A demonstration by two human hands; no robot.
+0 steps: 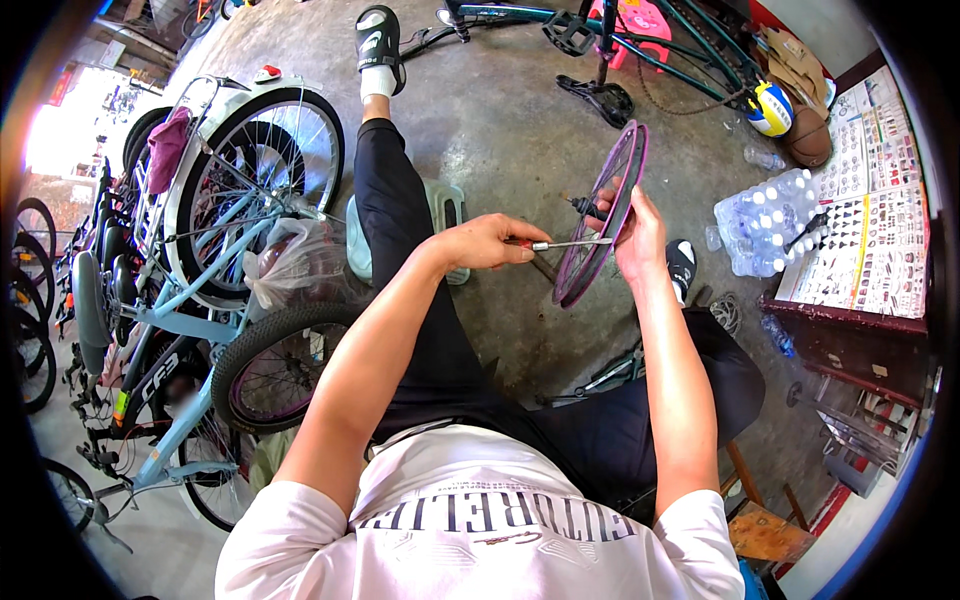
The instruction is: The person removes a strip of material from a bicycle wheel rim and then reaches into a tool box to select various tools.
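Note:
My right hand (643, 238) grips the edge of a purple bicycle wheel (575, 280), which stands tilted, almost edge-on, with no tyre visible on it. Spokes and a dark hub (590, 208) show at its near-left side. Closed around a red handle, my left hand (480, 242) holds a screwdriver (570, 244). Its metal shaft points right and crosses the rim beside my right fingers. Whether the tip touches the rim, I cannot tell. Both hands are above the floor, between my spread legs.
Several bicycles, including a light blue one (185, 320), crowd the left. A tyred wheel (228, 385) leans there. Ahead lies a dark bicycle frame (690, 65). Packed water bottles (765, 222) and a printed-sheet-covered cabinet (845, 350) stand right. A translucent bin (455, 205) is behind my left leg.

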